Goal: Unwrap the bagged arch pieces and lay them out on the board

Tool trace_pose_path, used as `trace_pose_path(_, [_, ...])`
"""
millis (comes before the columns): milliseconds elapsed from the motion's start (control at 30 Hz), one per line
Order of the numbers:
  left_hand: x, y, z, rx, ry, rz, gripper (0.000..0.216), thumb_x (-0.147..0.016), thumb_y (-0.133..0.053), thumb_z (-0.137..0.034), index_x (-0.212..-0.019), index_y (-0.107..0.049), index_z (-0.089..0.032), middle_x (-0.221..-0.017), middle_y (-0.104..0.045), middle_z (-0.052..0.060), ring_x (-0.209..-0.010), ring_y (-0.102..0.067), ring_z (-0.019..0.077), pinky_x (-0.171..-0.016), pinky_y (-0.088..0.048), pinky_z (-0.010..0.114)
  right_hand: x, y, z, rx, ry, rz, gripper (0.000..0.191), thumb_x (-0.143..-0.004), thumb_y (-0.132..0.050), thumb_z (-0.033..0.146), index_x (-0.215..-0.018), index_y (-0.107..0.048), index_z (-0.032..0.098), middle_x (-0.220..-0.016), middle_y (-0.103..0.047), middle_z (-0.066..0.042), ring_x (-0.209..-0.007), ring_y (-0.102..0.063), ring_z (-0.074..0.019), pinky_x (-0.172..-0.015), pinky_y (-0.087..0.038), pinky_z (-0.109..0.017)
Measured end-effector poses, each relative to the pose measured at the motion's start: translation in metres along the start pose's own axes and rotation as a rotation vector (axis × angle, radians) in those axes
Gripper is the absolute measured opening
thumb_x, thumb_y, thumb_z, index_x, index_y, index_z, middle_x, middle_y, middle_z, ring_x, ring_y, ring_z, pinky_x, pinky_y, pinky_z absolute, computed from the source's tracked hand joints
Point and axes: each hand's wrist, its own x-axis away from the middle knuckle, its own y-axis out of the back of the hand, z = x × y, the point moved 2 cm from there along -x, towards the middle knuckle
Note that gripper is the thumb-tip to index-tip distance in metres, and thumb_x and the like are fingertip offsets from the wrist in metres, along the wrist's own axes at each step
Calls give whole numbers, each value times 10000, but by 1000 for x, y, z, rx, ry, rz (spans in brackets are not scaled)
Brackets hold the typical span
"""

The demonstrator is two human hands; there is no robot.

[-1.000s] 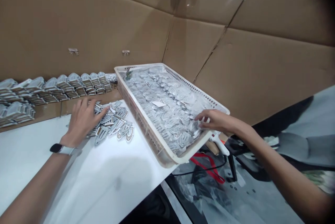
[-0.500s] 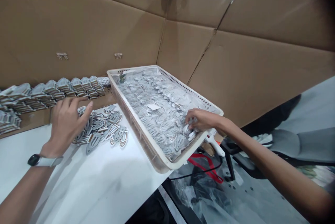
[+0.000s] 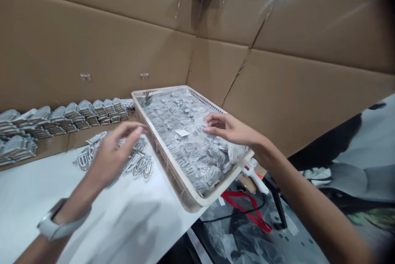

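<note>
A cream plastic tray (image 3: pixel 185 198) full of small silver parts in clear bags juts over the white table's right edge. My right hand (image 3: pixel 230 130) hovers over the middle of the tray, fingers pinched on the clear plastic of a bag (image 3: pixel 200 126). My left hand (image 3: pixel 112 153), with a watch on its wrist, floats blurred above a loose pile of silver shield-shaped badges (image 3: pixel 135 163) on the table, fingers apart and holding nothing.
Neat stacks of the same badges (image 3: pixel 61 116) line a cardboard ledge at the back left. Tall cardboard walls (image 3: pixel 277 91) enclose the back and right. Below the table's right edge lie a red strap (image 3: pixel 247 210), cables and a white tool (image 3: pixel 254 175).
My left hand lifted off the badge pile and moved right toward the tray. My right hand went from the tray's near corner up to its middle and pinched a bag.
</note>
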Motion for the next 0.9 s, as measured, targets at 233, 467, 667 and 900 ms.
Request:
trace_pose_path(233, [23, -59, -35, 1254, 435, 85, 419, -883, -808, -500, -1191, -741, -224, -1204, -734, 101, -1093, -721, 285, -933, -652, 470, -50, -64, 73, -30, 255, -209, 390, -921, -738, 585, -911, -779, 198, -877, -768, -47, -766, -668, -178, -666, -506, -298])
trace_pose_path(467, [11, -52, -21, 1517, 556, -190, 245, -1047, -652, -359, -1238, -712, -217, -1145, -781, 29, -919, -754, 152, -750, -655, 277, -82, -93, 94, 318, 451, -286, 216, -970, -758, 404, -868, -830, 227, -870, -801, -25, -732, -659, -154, -679, -431, -292])
trace_pose_path(667, [7, -53, -1, 1482, 555, -145, 320, -1018, -694, -409, -1267, -708, -208, -1157, -769, 61, -930, -765, 185, -711, -660, 285, -88, -95, 98, 475, 440, -300, 202, -991, -740, 410, -911, -840, 253, -888, -800, -14, -720, -641, -152, -651, -370, -302])
trace_pose_path(900, [2, -54, 11, 1487, 529, -129, 369, -1013, -687, -478, -1304, -697, -251, -1276, -739, 45, -1013, -755, 185, -805, -674, 321, -93, -97, 101, 522, 432, -299, 209, -1010, -713, 404, -947, -843, 253, -899, -808, -10, -745, -657, -156, -659, -376, -301])
